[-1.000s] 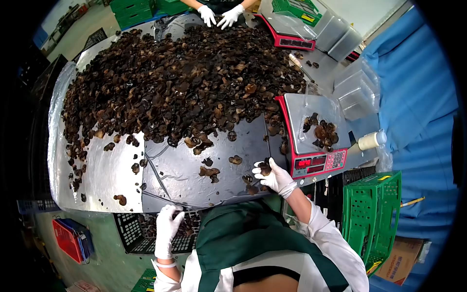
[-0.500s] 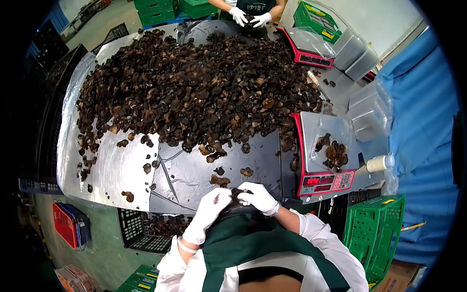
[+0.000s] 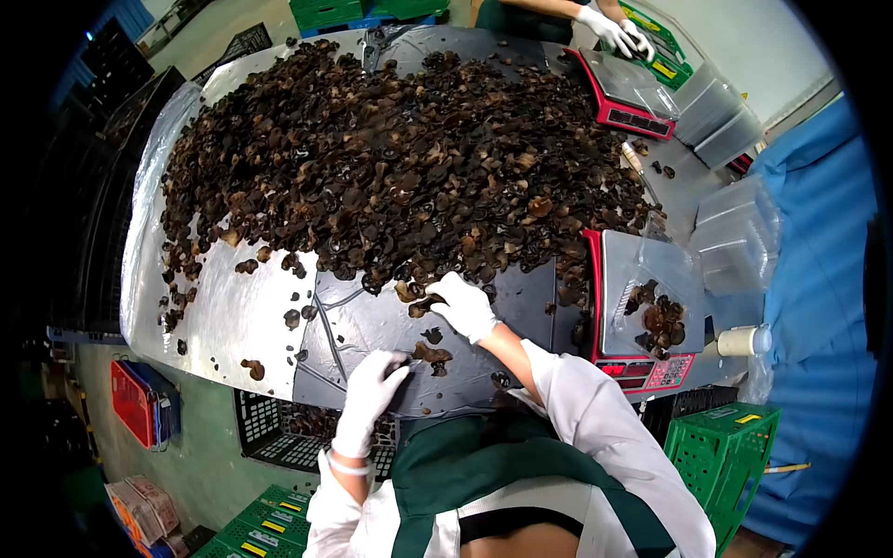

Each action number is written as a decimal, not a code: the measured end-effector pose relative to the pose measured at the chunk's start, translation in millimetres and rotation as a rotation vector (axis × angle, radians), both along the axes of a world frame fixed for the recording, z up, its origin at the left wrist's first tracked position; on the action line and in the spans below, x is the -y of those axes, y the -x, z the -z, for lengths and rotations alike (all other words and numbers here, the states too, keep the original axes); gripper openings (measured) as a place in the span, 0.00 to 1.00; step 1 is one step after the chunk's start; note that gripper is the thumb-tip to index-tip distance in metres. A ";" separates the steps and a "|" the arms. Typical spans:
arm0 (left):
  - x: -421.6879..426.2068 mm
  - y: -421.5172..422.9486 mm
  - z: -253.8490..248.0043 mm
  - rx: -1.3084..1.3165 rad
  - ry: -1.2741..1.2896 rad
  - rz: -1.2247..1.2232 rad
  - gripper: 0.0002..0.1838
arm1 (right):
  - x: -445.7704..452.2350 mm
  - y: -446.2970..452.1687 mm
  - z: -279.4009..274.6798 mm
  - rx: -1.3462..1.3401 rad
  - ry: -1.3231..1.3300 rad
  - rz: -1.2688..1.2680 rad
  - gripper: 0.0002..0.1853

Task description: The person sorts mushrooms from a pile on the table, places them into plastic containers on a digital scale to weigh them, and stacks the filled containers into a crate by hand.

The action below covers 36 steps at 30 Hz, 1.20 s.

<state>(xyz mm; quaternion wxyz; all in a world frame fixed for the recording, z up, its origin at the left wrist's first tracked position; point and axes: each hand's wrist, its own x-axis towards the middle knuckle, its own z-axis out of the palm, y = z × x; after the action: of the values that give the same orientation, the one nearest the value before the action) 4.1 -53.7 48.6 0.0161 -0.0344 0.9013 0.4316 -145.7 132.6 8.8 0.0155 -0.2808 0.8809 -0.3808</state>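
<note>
A big heap of dark brown wood ear mushrooms (image 3: 391,167) covers much of the table. My right hand (image 3: 462,309), white-gloved, reaches to the heap's near edge, its fingers closing on a wood ear mushroom there. Nearer to me, my gloved left hand (image 3: 374,386) is curled, with a small dark piece of mushroom at its fingertips, partly hidden by the glove. Between the hands lie a brown mushroom piece (image 3: 432,352) and a smaller dark scrap (image 3: 432,334).
On the right, a red scale (image 3: 642,372) bears a clear plastic box (image 3: 642,325) with mushrooms in it. A second scale (image 3: 633,116) and stacked clear boxes (image 3: 739,232) stand beyond. Across the table are a co-worker's gloved hands (image 3: 619,35). A black crate (image 3: 260,428) sits below the near edge.
My hands, together before me earlier, have separated: the right went forward to the heap, the left moved a little left. The co-worker has shifted right toward the far scale.
</note>
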 end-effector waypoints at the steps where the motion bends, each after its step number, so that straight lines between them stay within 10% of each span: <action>1: -8.0 8.3 7.8 -0.036 0.085 0.032 0.13 | 2.5 3.7 14.2 0.005 -0.024 0.000 0.15; 9: -32.5 22.4 38.0 -0.076 0.258 0.012 0.19 | -36.4 2.1 -19.7 1.051 0.214 0.147 0.10; 11: -33.3 19.7 38.3 -0.088 0.222 0.004 0.19 | -58.5 -6.1 -20.9 1.232 0.801 0.081 0.12; 15: -30.8 16.2 49.1 -0.126 0.176 -0.009 0.14 | -120.8 -19.9 -83.9 1.053 1.159 0.264 0.10; 21: -29.2 23.1 60.4 -0.143 0.016 0.053 0.08 | -150.7 -46.9 -122.9 0.710 0.724 0.511 0.10; 27: -52.3 24.7 -1.5 0.239 -1.078 0.082 0.06 | -114.0 -72.4 -142.0 0.643 0.549 0.472 0.07; 36: -80.7 27.9 -67.6 0.350 -0.985 -0.010 0.10 | -74.5 -88.9 -130.1 0.144 0.275 0.180 0.09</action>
<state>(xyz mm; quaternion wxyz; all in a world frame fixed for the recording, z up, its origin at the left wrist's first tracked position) -23.8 26.9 116.2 0.1787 -0.0985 0.5750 0.7923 -56.8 207.1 138.9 0.0058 -0.1721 0.8389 -0.5164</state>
